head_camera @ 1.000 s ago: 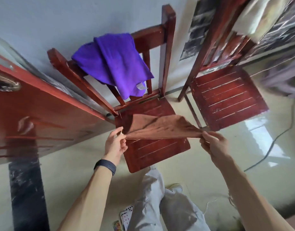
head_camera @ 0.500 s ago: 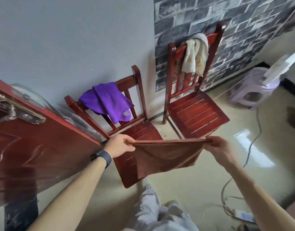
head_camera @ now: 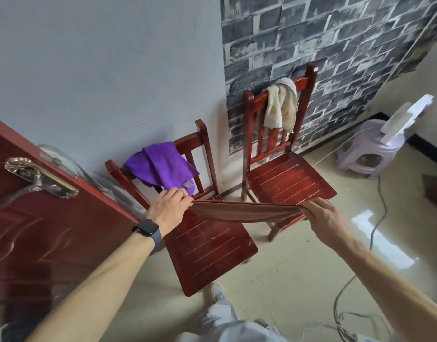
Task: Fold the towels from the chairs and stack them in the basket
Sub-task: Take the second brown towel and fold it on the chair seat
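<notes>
A brown towel (head_camera: 244,211) is stretched nearly flat in the air above the seat of the left red chair (head_camera: 207,248). My left hand (head_camera: 169,211) pinches its left end and my right hand (head_camera: 326,218) pinches its right end. A purple towel (head_camera: 160,166) hangs over the backrest of the left chair, just behind my left hand. A cream towel (head_camera: 280,104) is draped over the backrest of the right red chair (head_camera: 286,178). No basket is in view.
A dark red door (head_camera: 47,230) with a metal handle (head_camera: 37,176) stands open at the left. A pale purple plastic stool (head_camera: 370,154) with a white object on it sits at the right. Cables (head_camera: 377,213) trail across the glossy floor. My leg shows at the bottom.
The towel hung down as a sheet half a second ago; now it is pulled up and drawn out flat between my hands. The view has tilted up and shows more wall.
</notes>
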Motion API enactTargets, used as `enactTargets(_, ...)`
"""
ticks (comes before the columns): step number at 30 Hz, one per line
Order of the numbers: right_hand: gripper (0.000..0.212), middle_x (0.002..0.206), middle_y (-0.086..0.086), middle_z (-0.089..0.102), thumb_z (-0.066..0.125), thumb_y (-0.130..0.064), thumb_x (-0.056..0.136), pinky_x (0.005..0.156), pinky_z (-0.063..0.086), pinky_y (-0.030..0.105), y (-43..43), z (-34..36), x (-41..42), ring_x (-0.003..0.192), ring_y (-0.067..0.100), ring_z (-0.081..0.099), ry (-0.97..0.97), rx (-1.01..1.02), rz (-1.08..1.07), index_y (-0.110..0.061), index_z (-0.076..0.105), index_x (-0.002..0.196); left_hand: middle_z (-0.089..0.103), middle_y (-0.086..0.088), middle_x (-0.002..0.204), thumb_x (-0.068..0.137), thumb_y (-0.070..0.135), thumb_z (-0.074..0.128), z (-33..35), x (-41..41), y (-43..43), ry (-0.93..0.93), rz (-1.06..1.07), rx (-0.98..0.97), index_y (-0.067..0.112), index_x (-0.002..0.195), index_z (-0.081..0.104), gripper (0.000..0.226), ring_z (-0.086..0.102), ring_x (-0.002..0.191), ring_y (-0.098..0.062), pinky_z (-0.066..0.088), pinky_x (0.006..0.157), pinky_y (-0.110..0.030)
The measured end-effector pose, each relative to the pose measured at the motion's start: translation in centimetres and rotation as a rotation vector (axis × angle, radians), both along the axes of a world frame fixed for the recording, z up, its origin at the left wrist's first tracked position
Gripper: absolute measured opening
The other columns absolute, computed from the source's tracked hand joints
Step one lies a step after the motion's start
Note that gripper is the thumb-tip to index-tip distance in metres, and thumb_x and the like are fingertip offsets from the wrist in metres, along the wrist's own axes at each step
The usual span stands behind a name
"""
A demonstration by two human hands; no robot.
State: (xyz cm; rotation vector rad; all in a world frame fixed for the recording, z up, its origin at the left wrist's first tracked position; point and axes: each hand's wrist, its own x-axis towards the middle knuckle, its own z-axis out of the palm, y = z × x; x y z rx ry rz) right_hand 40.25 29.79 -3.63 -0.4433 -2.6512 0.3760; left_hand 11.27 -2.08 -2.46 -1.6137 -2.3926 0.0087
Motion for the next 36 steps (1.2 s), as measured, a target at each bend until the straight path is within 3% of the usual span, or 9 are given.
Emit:
enactTargets(5,0.014,0.077,0.003,0.068,0.083,-0.005,0.076,0.067,0.044,0.023,0.3,0.3,-0.7,0.066,0.023,0.063,-0.039,-0.068,-0.018,-0.005,0.075,0.087,0.065,-0.001,0.075,0.096,0.029,0.038,1.2,-0.5,-0.7,0.029,-0.044,-0.034,0.016,0.095,0.07,0.034,0.062,0.072,-0.026,0.049,0.06,-0.037)
enactTargets(8,0.015,0.073,-0.001,0.063,0.085,-0.011,0.076,0.061,0.044,0.023,0.5,-0.3,-0.8,0.064,0.018,0.058,-0.088,-0.088,-0.01,-0.009,0.071,0.081,0.067,0.003,0.071,0.089,0.028,0.068,1.6,-1.0,-1.1,-0.007,-0.034,-0.05,0.02,0.086,0.068,0.009,0.062,0.072,-0.023,0.048,0.062,-0.034)
enactTargets(10,0.019,0.07,-0.003,0.058,0.085,-0.013,0.076,0.06,0.042,0.024,0.3,-0.4,-1.0,0.062,0.018,0.054,-0.081,-0.089,0.007,-0.009,0.067,0.076,0.067,0.002,0.07,0.079,0.023,0.08,1.5,-1.1,-1.1,-0.029,-0.015,-0.049,0.02,0.084,0.069,0.013,0.062,0.072,-0.024,0.049,0.063,-0.034)
enactTargets(17,0.023,0.072,-0.006,0.058,0.083,-0.026,0.078,0.058,0.05,0.028,-0.1,-2.3,-1.7,0.065,0.017,0.055,-0.204,-0.112,0.023,-0.015,0.063,0.074,0.067,0.006,0.065,0.068,0.02,0.088,0.1,-0.2,-2.2,-0.09,0.105,-0.105,0.024,0.078,0.071,0.02,0.062,0.068,-0.021,0.045,0.058,-0.03)
enactTargets(23,0.022,0.072,-0.011,0.052,0.085,-0.023,0.077,0.056,0.034,0.016,-1.2,-3.3,-2.6,0.063,0.011,0.048,-0.386,-0.096,0.11,-0.015,0.064,0.076,0.069,0.009,0.068,0.068,0.026,0.089,-3.5,0.2,-5.3,-0.134,0.154,-0.201,0.027,0.077,0.077,0.016,0.063,0.072,-0.018,0.046,0.062,-0.03)
enactTargets(28,0.017,0.078,-0.007,0.051,0.073,-0.026,0.09,0.052,0.049,0.032,-1.9,-5.0,-7.6,0.064,0.016,0.054,-0.479,-0.125,0.075,-0.014,0.062,0.084,0.069,0.006,0.072,0.071,0.027,0.087,-5.8,-1.4,-6.1,-0.174,0.306,-0.166,0.025,0.076,0.072,0.016,0.063,0.075,-0.022,0.046,0.064,-0.033)
enactTargets(32,0.014,0.088,-0.007,0.052,0.06,-0.033,0.097,0.057,0.045,0.03,-2.0,-4.8,-13.1,0.077,0.017,0.056,-0.533,-0.143,0.006,-0.019,0.06,0.096,0.071,0.005,0.074,0.073,0.026,0.086,-6.6,-4.8,-5.7,-0.181,0.434,-0.083,0.026,0.08,0.075,0.013,0.064,0.076,-0.025,0.045,0.066,-0.034)
enactTargets(36,0.016,0.088,-0.003,0.054,0.058,-0.031,0.099,0.06,0.049,0.034,-2.4,-4.5,-17.0,0.078,0.021,0.055,-0.494,-0.159,-0.046,-0.015,0.061,0.095,0.072,0.002,0.075,0.078,0.025,0.081,-7.2,-7.5,-5.8,-0.157,0.467,-0.024,0.024,0.085,0.076,0.008,0.063,0.077,-0.028,0.045,0.066,-0.037)
